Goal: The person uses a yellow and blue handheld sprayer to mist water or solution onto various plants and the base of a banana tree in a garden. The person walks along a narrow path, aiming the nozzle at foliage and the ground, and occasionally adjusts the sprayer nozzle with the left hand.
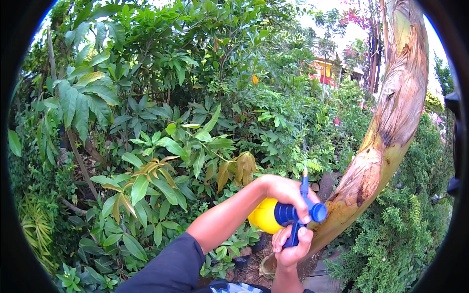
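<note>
Both of my hands are on a pump sprayer with a yellow bottle (268,217) and a dark blue head. My left hand (287,192) comes in from the left and wraps over the sprayer's head, its thumb by the round blue cap (318,212). Below it, my right hand (295,245) grips the blue handle (292,236). The sprayer lies tilted on its side. Its blue nozzle tube (304,186) with a brass tip (305,171) points away from me towards the greenery, and a faint streak of liquid shows beyond the tip.
A thick curved banana stem (384,146) with peeling sheaths rises close on the right. Broad-leaved shrubs (154,175) fill the left and middle. Fine-leaved bushes (395,234) stand at lower right. Dark plant bags (242,260) sit on the ground; a yellow building (324,69) shows behind.
</note>
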`<state>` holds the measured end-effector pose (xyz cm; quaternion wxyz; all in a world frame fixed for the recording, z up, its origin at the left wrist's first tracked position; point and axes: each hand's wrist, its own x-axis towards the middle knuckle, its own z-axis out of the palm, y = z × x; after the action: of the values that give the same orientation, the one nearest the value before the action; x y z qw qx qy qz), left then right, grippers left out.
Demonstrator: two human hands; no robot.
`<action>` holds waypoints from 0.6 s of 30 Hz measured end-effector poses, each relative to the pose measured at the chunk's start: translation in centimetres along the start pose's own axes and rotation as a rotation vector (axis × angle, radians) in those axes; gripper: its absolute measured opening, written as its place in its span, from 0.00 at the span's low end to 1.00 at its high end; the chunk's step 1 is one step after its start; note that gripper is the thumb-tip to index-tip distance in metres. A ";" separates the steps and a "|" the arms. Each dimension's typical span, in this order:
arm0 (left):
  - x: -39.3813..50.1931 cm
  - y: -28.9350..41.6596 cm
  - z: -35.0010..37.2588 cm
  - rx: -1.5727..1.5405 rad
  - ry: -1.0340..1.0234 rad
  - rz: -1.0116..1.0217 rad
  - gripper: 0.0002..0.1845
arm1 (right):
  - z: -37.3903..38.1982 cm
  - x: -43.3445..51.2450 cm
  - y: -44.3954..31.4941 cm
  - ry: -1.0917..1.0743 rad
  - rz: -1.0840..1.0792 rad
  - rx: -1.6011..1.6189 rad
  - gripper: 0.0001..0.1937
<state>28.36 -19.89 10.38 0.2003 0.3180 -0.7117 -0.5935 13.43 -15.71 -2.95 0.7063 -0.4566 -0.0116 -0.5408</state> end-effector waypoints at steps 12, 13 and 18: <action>2.2 1.9 7.3 0.329 0.938 0.126 0.31 | -1.6 1.7 -4.3 0.169 -0.146 -0.326 0.28; 2.4 1.5 7.7 0.355 0.970 0.161 0.30 | -2.0 1.8 -4.5 0.155 -0.157 -0.341 0.28; 3.3 1.6 7.7 0.472 0.930 0.214 0.28 | -2.3 1.8 -4.0 0.162 -0.237 -0.269 0.29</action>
<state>20.55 -16.45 10.02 0.4770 0.5097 -0.6904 -0.1900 9.95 -18.59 -0.82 0.5689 -0.4974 0.0640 -0.6518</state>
